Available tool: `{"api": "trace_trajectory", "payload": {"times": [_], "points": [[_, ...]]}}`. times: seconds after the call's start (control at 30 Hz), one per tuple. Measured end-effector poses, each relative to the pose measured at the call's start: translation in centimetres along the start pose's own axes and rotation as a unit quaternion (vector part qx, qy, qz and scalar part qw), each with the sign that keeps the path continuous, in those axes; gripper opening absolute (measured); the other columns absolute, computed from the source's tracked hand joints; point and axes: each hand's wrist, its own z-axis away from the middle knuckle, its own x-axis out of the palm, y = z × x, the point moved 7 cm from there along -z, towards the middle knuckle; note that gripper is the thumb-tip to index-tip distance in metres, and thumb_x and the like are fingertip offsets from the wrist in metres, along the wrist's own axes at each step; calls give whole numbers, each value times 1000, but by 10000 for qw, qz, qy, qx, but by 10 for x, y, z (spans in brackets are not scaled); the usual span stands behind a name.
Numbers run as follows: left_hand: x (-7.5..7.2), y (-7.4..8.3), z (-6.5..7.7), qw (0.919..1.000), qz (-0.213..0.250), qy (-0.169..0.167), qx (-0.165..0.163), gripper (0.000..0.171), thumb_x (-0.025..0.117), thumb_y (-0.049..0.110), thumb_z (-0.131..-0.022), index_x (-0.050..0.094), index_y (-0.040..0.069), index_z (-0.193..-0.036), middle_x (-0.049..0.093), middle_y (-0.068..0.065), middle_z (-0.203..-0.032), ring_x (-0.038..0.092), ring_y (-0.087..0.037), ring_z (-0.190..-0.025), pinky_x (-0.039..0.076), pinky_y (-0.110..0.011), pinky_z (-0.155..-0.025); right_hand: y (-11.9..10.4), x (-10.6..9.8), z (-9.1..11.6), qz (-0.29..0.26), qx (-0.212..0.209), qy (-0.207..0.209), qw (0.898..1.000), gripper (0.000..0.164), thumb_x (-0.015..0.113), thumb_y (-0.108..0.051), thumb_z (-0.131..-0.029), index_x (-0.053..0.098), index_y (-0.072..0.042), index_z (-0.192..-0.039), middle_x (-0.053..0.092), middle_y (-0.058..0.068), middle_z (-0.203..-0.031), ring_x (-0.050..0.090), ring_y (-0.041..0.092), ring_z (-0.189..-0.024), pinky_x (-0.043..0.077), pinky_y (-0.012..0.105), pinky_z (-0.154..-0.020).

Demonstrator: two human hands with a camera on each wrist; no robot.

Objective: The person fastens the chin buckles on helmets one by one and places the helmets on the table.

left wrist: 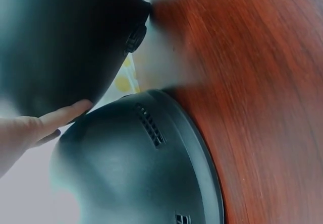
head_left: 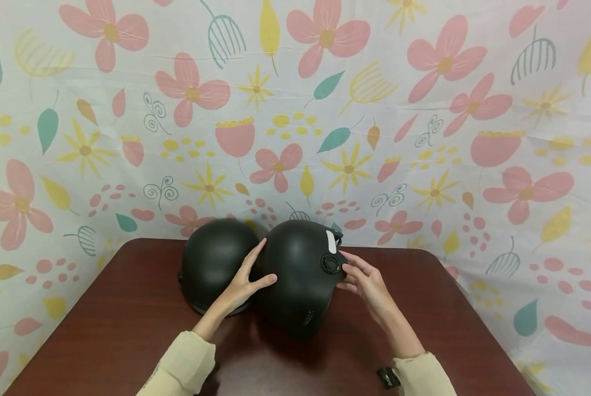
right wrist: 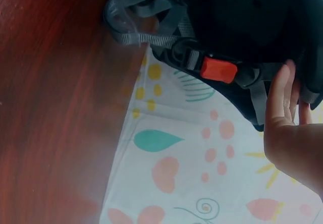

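Note:
Both hands are on a matte black helmet, tilted with its opening toward the right. My left hand lies against the left side of its shell, thumb and fingers stretched out. At the opposite edge, near a round black pivot and a white strip, my right hand grips the rim. The right wrist view shows these fingers at the inner edge, beside grey chin straps and an orange-red buckle piece. A second black helmet rests rim down just left, its vents showing in the left wrist view.
Under the helmets is a dark reddish-brown wooden table with rounded far corners. Behind it hangs a white cloth printed with flowers and leaves. A small black object shows beside the right sleeve.

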Motion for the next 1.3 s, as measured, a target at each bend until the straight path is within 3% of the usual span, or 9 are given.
{"api": "trace_trajectory", "payload": {"times": [0.17,0.33,0.53,0.63,0.83,1.03,1.2,1.3], "points": [[1,0,-2,10000,-32,21,-9,85,66,36,-92,11,37,-157,0,-4,-166,0,-37,-153,12,-74,-112,-2,-10,-2,65,45,361,9993,40,57,-28,-100,56,-9,-135,69,-14,-100,69,5,-86,58,26,-80],[-1,-1,-2,10000,-10,71,-40,84,66,34,-92,11,38,-157,0,-4,-166,-1,-37,-153,11,-74,-112,-10,-14,-5,265,-49,683,9973,45,57,-30,-99,55,-4,-135,66,-13,-102,65,3,-89,56,22,-81],[1,1,-3,9999,-4,87,-98,84,66,36,-92,12,41,-156,-1,-4,-166,-1,-37,-153,12,-75,-111,-23,-8,-10,905,-131,691,9934,51,57,-36,-99,51,-8,-140,56,-1,-132,56,-4,-108,48,17,-95],[4,2,-6,9999,-67,53,-124,83,66,38,-91,13,43,-155,-2,-5,-166,-2,-38,-153,14,-76,-110,-29,-1,-12,1064,-143,508,9929,50,58,-34,-98,49,-12,-142,48,5,-144,50,1,-117,42,24,-103],[9,3,-8,9996,-163,65,-205,83,67,39,-91,14,44,-155,-4,-7,-166,-3,-41,-152,15,-77,-108,-31,8,-13,1175,-164,270,9926,50,61,-25,-97,47,-11,-144,41,9,-151,39,23,-136,34,46,-113],[11,7,-6,9993,-289,143,-201,84,69,44,-88,16,48,-153,-2,-9,-166,2,-44,-151,17,-77,-108,-29,10,-15,1705,-194,211,9849,52,67,-25,-93,51,-15,-141,27,7,-157,28,32,-145,40,48,-107],[11,10,-4,9989,-387,262,-35,82,71,43,-87,21,49,-151,6,-10,-164,9,-45,-150,21,-76,-107,-29,9,-14,1819,-295,228,9826,54,69,-25,-92,50,-16,-141,25,9,-157,19,37,-149,34,55,-113],[10,9,-3,9986,-411,306,103,80,71,39,-88,24,45,-152,9,-11,-163,11,-44,-150,24,-75,-107,-28,7,-14,1874,-320,232,9815,54,69,-25,-91,50,-16,-141,26,9,-156,18,37,-149,32,56,-114]]}}
